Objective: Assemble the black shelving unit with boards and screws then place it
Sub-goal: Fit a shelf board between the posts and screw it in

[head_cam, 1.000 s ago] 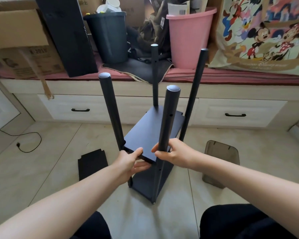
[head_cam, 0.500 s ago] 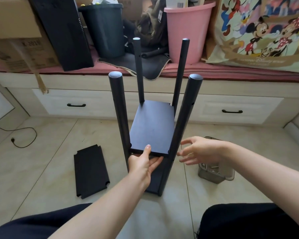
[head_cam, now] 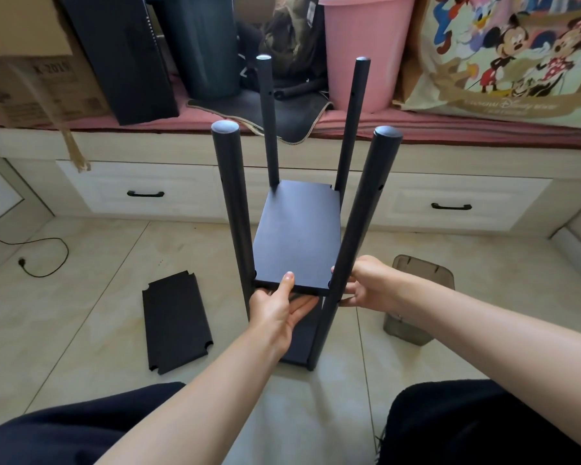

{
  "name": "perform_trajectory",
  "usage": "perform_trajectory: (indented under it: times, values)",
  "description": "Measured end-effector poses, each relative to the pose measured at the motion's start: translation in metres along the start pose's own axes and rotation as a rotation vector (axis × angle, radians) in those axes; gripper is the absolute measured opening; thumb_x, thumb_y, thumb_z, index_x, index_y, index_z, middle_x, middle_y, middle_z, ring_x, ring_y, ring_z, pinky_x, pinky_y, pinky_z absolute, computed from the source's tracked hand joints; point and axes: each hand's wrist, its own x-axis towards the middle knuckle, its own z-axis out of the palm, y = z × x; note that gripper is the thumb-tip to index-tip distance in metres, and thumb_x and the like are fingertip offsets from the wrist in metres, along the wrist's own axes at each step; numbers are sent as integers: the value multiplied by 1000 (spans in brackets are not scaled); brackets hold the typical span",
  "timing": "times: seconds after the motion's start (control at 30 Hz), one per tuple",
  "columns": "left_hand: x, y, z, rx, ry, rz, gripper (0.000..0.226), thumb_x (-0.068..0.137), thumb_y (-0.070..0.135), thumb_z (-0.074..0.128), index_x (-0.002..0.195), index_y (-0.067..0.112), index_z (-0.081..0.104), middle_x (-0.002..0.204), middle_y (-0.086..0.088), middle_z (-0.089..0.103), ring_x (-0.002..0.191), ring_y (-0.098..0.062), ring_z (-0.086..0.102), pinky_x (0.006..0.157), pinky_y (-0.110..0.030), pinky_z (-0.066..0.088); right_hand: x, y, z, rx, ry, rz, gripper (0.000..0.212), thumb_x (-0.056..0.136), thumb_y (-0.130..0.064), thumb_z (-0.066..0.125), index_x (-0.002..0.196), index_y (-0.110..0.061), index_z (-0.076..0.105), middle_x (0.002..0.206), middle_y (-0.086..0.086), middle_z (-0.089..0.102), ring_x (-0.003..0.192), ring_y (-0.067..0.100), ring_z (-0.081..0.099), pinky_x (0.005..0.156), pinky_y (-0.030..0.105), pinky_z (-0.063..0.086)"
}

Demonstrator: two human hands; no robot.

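The black shelving unit stands upright on the floor tiles in front of me: several round posts rise around a black middle board [head_cam: 299,229], with a lower board [head_cam: 299,347] beneath it. My left hand [head_cam: 275,313] holds the middle board's near edge, thumb on top and fingers underneath. My right hand [head_cam: 366,286] grips the near right post [head_cam: 359,223] at board height. A loose black board [head_cam: 175,320] with notched corners lies flat on the floor to the left.
A translucent grey plastic box [head_cam: 423,297] sits on the floor behind my right wrist. A low white drawer bench [head_cam: 182,189] spans the back, carrying a pink bucket [head_cam: 359,52], a dark bin [head_cam: 202,45], cardboard boxes and a cartoon-print bag. A cable [head_cam: 41,260] lies far left.
My right hand, open beside the post half a second ago, now grips the near right post. The unit has turned to face me squarely; my left hand stays on the board's edge.
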Motion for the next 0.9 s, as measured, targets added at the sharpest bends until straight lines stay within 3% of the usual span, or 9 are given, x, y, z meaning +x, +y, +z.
perform_trajectory:
  times: [0.27,0.4,0.47,0.57,0.63,0.67,0.77,0.83,0.9]
  values:
    - [2,-2,-5,16,-26,-28,31,100,11,59,128,-1,51,113,-25,69,83,-35,75,63,-36,61,1,3,3,-6,28,8,19,99,-2,45,89,-7,61,60,1,70,63,19,68,61,34,57]
    - [1,2,-8,201,-69,-132,29,102,21,57,127,5,55,108,-22,72,88,-33,75,72,-38,62,-1,6,4,9,21,16,25,100,-3,42,84,-9,61,59,0,69,60,17,67,62,32,54]
    - [3,21,-16,468,-168,-289,27,100,28,61,119,8,58,106,-21,73,89,-34,75,75,-39,61,-1,6,5,17,18,16,28,100,-2,41,81,-9,60,57,-1,68,58,16,66,62,32,53]
    - [12,73,-38,1214,-360,-533,26,97,24,66,115,6,60,105,-12,76,91,-27,76,77,-34,61,-1,5,4,25,15,20,31,100,-1,38,79,-9,59,54,-2,66,54,15,65,59,32,52]
    - [22,106,-51,1493,-280,-525,23,98,16,61,116,1,62,98,-7,78,88,-24,76,77,-34,61,-1,5,4,23,4,20,30,101,-1,39,80,-9,59,55,-2,66,55,15,65,60,33,53]
    - [28,117,-56,1527,-189,-438,22,99,15,59,114,0,63,95,-7,78,86,-23,77,78,-35,61,-1,5,3,22,-6,18,30,101,-1,40,80,-9,60,55,-2,66,56,16,65,61,33,53]
    - [44,131,-61,1267,-61,-142,29,102,31,55,108,6,68,99,-4,78,88,-20,76,87,-37,59,1,6,2,18,-28,16,30,101,-2,41,79,-9,60,56,-1,66,57,16,64,63,33,54]
    - [49,124,-53,1013,-158,-124,31,102,36,55,105,9,71,102,-4,77,93,-21,75,89,-35,57,3,7,1,11,-43,17,30,101,-2,41,79,-9,60,56,-1,66,54,14,64,63,32,54]
    - [51,108,-43,881,-166,-102,27,104,30,54,98,10,70,93,-6,74,85,-23,72,80,-32,58,5,7,-1,3,-54,10,30,101,-3,41,79,-9,60,56,-1,67,53,13,65,62,32,54]
